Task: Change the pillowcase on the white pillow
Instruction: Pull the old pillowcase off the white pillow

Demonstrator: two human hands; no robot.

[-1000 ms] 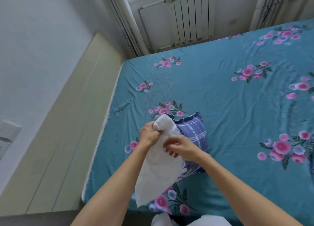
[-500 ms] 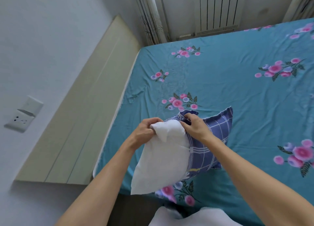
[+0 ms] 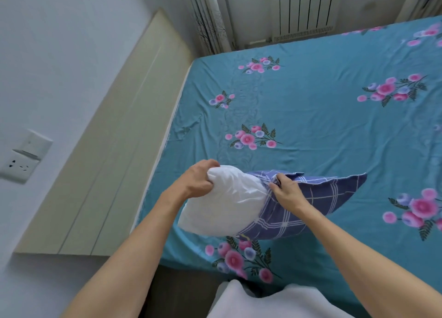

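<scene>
Your left hand point(image 3: 196, 181) has its fingers curled round the exposed corner of the white pillow point(image 3: 227, 205), and your right hand point(image 3: 285, 193) pinches the open hem of the blue plaid pillowcase point(image 3: 311, 205), right where cloth meets pillow. The pillow is held just above the near part of the bed point(image 3: 323, 116), its left half bare and the rest inside the case, whose far corner points off to the right. This looks like the case coming off, though from one view it could equally be going on. If you are stripping it, keep the left grip firm on the corner and draw the hem away to the right in short pulls, regripping farther along the case as it slackens. Pull along the length of the pillow, not across it, so the filling does not bunch at the opening. Watch the underside of the hem, which is hidden here and may catch on the lower corner.
</scene>
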